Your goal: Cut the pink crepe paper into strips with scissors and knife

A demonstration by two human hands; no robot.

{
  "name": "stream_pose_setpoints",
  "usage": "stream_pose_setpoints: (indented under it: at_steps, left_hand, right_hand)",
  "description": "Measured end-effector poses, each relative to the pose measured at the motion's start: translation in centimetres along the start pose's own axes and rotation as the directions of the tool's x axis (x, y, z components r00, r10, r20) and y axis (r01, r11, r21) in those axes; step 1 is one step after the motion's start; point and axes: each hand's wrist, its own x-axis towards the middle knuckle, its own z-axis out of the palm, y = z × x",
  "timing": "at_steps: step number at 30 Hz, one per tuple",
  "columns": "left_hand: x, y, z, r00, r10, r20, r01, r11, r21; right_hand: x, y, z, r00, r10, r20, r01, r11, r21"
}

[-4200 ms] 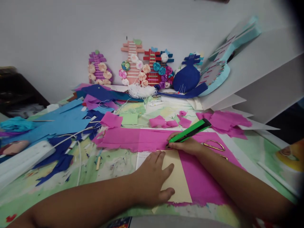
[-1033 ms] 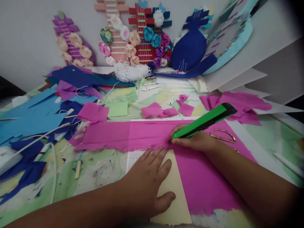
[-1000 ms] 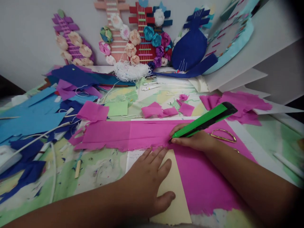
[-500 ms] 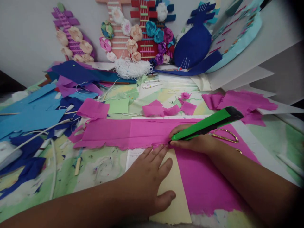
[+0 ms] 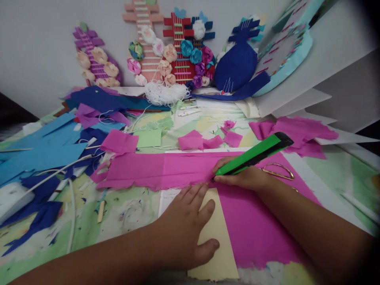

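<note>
My right hand [image 5: 242, 177] grips a green utility knife [image 5: 254, 153] with a black end, its tip down on the pink crepe paper [image 5: 166, 169] at the top corner of a cream card [image 5: 217, 237]. My left hand [image 5: 185, 223] lies flat on that card, fingers spread, pressing it down. The card sits on a larger pink sheet [image 5: 255, 225] that runs under my right forearm.
Gold-handled scissors [image 5: 277, 171] lie just right of my right hand. Torn pink scraps [image 5: 204, 140], blue paper pieces [image 5: 44, 150] and white cords litter the green mat. Paper-flower craft guitars [image 5: 175, 51] lean on the back wall, white foam boards [image 5: 326, 71] at right.
The view has dropped slightly and shifted. Both hands stay in place, the knife tip resting at the same spot on the pink paper.
</note>
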Motion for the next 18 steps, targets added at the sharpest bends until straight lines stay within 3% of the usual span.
stream_pose_setpoints:
  at_steps: [6, 13, 18]
  left_hand:
    - [0.04, -0.08, 0.3, 1.0, 0.003, -0.029, -0.003, 1.0, 0.016]
    - [0.04, -0.08, 0.33, 1.0, -0.007, -0.016, 0.007, 0.999, 0.031]
    - [0.01, -0.26, 0.55, 1.0, 0.006, -0.018, -0.006, 1.0, 0.029]
  right_hand:
    - [0.14, -0.16, -0.04, 0.997, -0.049, 0.057, 0.053, 0.995, -0.084]
    - [-0.25, 0.11, -0.21, 0.999, 0.052, -0.004, -0.052, 0.993, 0.11]
    - [-0.42, 0.19, -0.35, 0.999, 0.047, 0.001, -0.047, 0.992, 0.119]
